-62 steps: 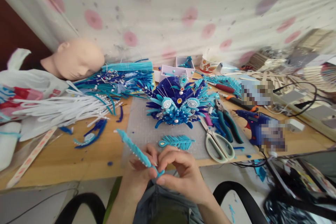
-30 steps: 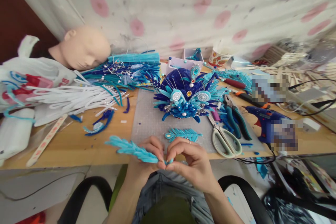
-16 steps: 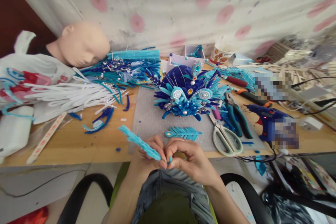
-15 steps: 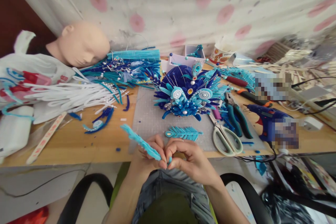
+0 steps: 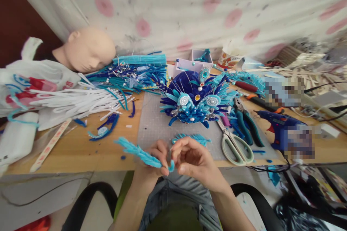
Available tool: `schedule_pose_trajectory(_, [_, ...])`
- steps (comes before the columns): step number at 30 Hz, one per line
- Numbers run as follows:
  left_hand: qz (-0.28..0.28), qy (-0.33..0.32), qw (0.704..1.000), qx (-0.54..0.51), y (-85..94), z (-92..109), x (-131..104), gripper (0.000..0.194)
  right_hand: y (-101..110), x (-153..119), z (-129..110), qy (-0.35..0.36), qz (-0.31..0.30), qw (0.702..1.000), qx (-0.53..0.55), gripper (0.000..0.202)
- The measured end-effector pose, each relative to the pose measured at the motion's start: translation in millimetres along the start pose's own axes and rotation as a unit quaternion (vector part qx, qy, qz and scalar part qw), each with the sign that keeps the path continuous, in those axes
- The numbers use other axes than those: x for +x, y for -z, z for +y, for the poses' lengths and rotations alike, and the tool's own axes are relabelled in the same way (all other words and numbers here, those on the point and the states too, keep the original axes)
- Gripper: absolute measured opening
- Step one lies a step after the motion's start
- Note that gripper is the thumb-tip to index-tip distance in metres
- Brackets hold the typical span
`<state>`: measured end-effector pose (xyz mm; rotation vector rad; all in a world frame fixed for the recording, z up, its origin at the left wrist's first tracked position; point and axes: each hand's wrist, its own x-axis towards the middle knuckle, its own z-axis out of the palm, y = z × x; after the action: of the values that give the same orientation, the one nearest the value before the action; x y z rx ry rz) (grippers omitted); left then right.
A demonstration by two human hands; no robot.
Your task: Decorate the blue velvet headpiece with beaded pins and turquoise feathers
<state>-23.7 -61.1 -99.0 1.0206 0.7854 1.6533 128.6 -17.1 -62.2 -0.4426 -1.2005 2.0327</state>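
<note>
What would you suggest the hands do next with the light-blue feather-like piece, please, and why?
Probably have the right hand gently pinch the curled end to adjust its bend: the left hand grips the light-blue feather-like piece just beside that end, leaving the curl exposed, and the right hand is open close to it.

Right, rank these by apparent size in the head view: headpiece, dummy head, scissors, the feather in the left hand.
1. Headpiece.
2. Dummy head.
3. Scissors and feather, unranked: the feather is longer but thin, partly covered by the left hand.
</note>
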Motion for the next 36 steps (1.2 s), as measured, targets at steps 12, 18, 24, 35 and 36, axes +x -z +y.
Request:
schedule_pose_trajectory(12, [0.055, -0.019, 0.996, 0.071, 7.0, -5.4, -4.7, 0.025, -15.2, -4.7, 10.8, 0.001, 0.101, 0.993, -0.068, 0.027])
schedule_pose_trajectory(18, [0.047, -0.003, 0.996, 0.074, 5.3, -5.2, -3.3, 0.031, -17.5, -5.9, 11.3, 0.032, 0.108, 0.991, -0.075, 0.025])
schedule_pose_trajectory(24, [0.04, 0.03, 0.997, 0.05, -2.3, -2.1, -5.2, 0.029, -19.3, -6.7, 13.2, 0.058, 0.118, 0.988, -0.084, 0.025])
schedule_pose_trajectory(35, [-0.012, 0.04, 0.998, 0.037, 1.1, 1.4, -7.8, 0.022, -6.6, -4.8, 9.7, -0.033, 0.047, 0.997, 0.046, 0.03])
schedule_pose_trajectory(36, [-0.02, 0.043, 0.998, 0.04, 1.2, 1.9, -8.2, 0.023, -5.8, -5.0, 9.4, -0.046, 0.032, 0.996, 0.066, 0.03])
